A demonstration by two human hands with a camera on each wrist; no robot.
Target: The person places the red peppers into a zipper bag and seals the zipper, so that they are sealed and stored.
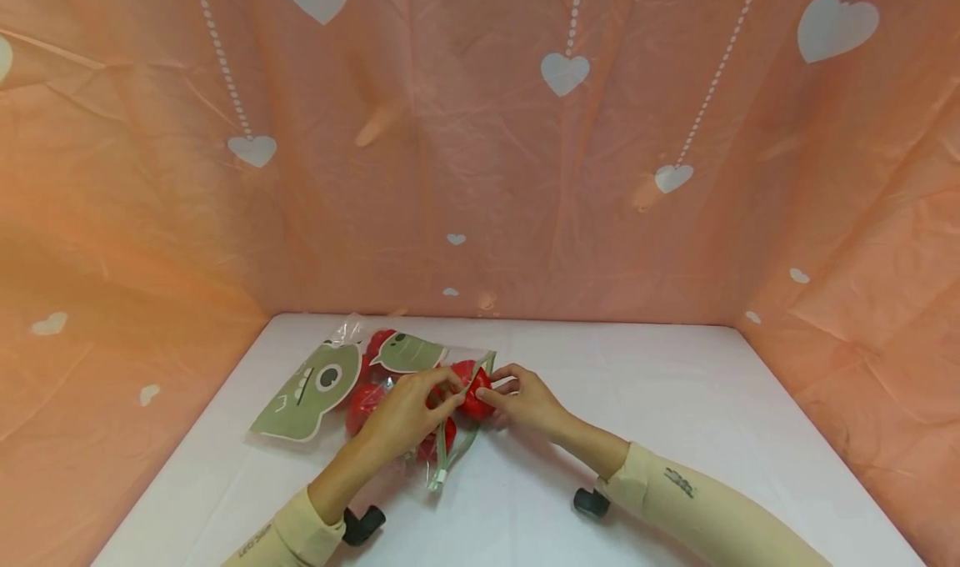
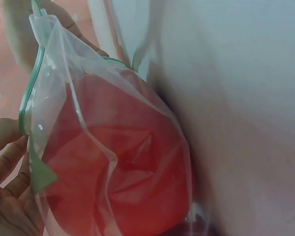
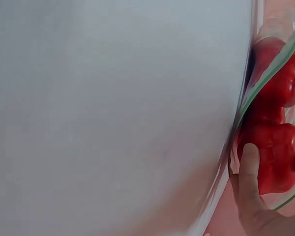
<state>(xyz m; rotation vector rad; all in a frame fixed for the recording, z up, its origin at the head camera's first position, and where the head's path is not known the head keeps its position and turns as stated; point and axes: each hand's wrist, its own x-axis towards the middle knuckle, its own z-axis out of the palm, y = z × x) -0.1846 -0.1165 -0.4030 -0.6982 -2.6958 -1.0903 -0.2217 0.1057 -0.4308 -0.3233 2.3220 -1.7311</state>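
Observation:
A clear zip bag with a green printed figure lies on its side, its green-edged mouth facing right and spread apart. My left hand pinches the edge of the mouth between thumb and fingers. At the opening, my right hand grips a glossy, lobed red bell pepper with thumb and fingertips. More red peppers show inside the bag in the right wrist view. Through the plastic, the left wrist view shows a large red pepper. A white slider sits at the near end of the zip.
Clear plastic printed with a green one-eyed monster lies at the left; whether it is a separate bag I cannot tell. A white table extends to the right. Orange cloth with hearts hangs around it. Black wrist mounts hang below the sleeves.

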